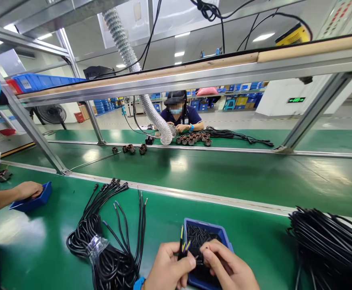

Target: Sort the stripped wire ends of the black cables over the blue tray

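Note:
Low in the middle of the head view, my left hand (169,268) is closed around black cables (180,253) whose stripped ends show yellow and blue wires. My right hand (228,266) pinches near those ends, thumb and finger together; what sits between its fingertips is too small to make out. Both hands are over the near part of a blue bin (225,233) filled with short black tube pieces (200,235). Left of my hands lies a coiled bundle of black cables (103,253), tied with clear wrap.
A thick pile of black cables (329,241) lies at the right. At the left, another person's hand (29,190) reaches into a small blue tray (44,195). Across the belt (224,173), a co-worker (183,114) sits behind copper-wound parts (190,139). A metal shelf frame (176,84) spans overhead.

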Tool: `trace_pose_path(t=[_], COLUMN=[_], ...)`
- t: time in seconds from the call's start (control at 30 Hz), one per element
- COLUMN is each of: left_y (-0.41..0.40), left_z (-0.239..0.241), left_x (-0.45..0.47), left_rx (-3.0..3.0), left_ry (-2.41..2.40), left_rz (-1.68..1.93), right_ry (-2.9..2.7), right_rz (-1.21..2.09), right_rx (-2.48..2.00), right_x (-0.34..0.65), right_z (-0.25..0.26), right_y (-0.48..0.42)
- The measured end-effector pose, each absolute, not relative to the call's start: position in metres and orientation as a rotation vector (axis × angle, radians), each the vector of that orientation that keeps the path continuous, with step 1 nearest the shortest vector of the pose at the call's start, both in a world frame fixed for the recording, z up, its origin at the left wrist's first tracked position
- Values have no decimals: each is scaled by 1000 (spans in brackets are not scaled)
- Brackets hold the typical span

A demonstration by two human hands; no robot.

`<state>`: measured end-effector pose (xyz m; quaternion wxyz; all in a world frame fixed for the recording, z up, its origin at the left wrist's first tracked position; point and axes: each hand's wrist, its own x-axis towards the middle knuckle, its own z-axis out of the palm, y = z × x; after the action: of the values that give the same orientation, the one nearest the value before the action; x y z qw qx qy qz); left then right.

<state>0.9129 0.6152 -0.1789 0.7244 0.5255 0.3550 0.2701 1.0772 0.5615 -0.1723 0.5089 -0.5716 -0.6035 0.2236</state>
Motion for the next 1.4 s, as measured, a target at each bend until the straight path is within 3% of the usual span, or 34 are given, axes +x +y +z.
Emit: trace_pose_path(t=[0.27, 0.57, 1.13, 1.4], left_y=[615, 616, 613, 612], left_z=[-178, -183, -179, -169], left_x=[913, 913, 913, 907], left_rx=[1173, 1157, 1127, 1088], left_ry=[789, 762, 784, 672], left_rz=[575, 576, 601, 710], right_ry=[-1629, -1668, -1878, -1792], right_rz=[-60, 133, 168, 461], right_rx=[-1518, -1190, -1131, -1319], right_x=[1099, 1085, 1089, 1081], right_z=[-179, -157, -153, -174], right_y=[569, 562, 560, 562])
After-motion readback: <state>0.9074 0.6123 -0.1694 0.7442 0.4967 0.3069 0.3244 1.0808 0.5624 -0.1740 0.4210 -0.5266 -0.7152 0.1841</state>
